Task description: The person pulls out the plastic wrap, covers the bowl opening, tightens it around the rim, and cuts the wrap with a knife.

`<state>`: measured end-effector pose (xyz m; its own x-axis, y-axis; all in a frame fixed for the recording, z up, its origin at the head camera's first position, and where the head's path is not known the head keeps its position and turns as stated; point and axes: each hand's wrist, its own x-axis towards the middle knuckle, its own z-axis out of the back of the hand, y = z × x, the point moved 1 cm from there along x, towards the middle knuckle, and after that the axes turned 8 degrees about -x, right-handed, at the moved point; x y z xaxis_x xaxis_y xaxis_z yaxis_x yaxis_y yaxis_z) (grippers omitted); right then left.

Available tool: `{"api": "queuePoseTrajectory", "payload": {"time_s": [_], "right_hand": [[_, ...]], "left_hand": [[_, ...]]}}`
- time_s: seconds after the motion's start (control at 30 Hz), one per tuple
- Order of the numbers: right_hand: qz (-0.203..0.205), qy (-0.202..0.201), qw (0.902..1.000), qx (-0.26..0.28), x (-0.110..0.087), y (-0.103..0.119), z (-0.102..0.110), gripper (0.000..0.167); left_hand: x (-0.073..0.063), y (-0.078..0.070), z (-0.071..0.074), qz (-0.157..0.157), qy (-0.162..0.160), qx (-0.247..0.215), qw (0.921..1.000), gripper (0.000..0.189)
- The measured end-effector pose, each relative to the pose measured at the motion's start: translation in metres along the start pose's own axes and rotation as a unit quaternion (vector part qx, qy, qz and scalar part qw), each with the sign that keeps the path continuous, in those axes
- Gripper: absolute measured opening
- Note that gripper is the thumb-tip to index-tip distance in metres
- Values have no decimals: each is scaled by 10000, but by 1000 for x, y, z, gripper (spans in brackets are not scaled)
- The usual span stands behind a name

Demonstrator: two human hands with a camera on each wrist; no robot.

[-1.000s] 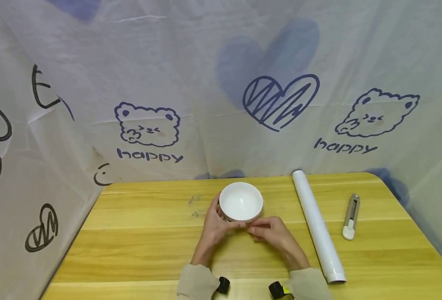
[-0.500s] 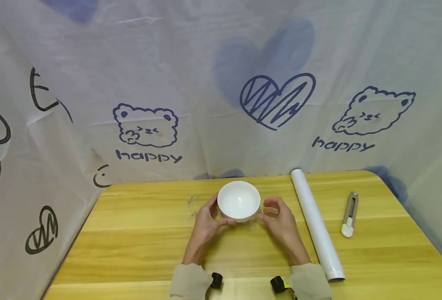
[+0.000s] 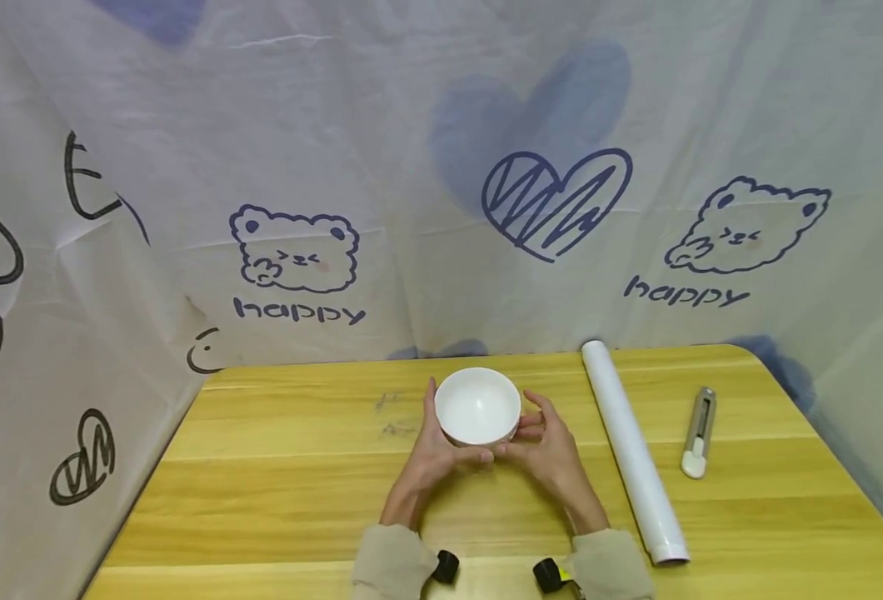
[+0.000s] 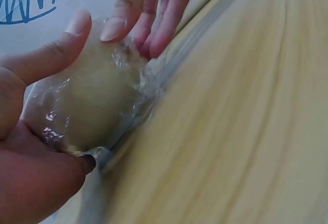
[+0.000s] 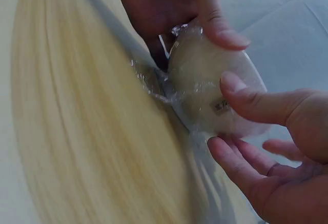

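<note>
A white bowl (image 3: 478, 407) stands at the middle of the table, its inside facing up in the head view. Clear cling film (image 4: 120, 60) clings to its outer wall, with loose crinkled edges toward the foot. My left hand (image 3: 434, 450) holds the bowl's left side, thumb along the near wall. On the other side my right hand (image 3: 552, 454) holds the bowl, its thumb pressing the near wall close to the left thumb and its fingers curved around the right side. A small dark label (image 5: 221, 106) shows on the bowl in the right wrist view.
To the right, a long white roll (image 3: 632, 450) lies slanted on the wooden table (image 3: 276, 492). Beyond it is a grey and white utility knife (image 3: 700, 433). Printed cloth (image 3: 411, 167) hangs behind the table and along its sides.
My right hand has left its pinch at the bowl's near edge, swung out to the right side, and now comes back with its thumb on the near wall. The left hand keeps its hold.
</note>
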<state>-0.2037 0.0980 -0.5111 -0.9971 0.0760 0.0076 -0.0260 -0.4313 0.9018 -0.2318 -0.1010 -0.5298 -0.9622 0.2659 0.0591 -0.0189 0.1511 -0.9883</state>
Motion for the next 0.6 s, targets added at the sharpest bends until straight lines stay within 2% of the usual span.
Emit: {"api": "queuePoseTrajectory", "payload": {"time_s": [0.07,0.17,0.27,0.43,0.6], "right_hand": [[-33,46,10000,-53,-1,1,-1,89],[-49,219,9997,-23,-1,0,0,86],[16,576,9977,349,-2,-2,6,83],[183,1135,9868,1142,0,-9,18,71],[360,1135,9889,884,5,-12,19,84]], "left_hand": [[1,3,-1,-78,-128,-131,9998,144],[2,5,-2,-107,-141,-488,9987,136],[2,6,0,-7,45,-859,9963,127],[2,8,7,296,418,-1209,9913,131],[2,11,13,291,788,-1442,9860,129]]}}
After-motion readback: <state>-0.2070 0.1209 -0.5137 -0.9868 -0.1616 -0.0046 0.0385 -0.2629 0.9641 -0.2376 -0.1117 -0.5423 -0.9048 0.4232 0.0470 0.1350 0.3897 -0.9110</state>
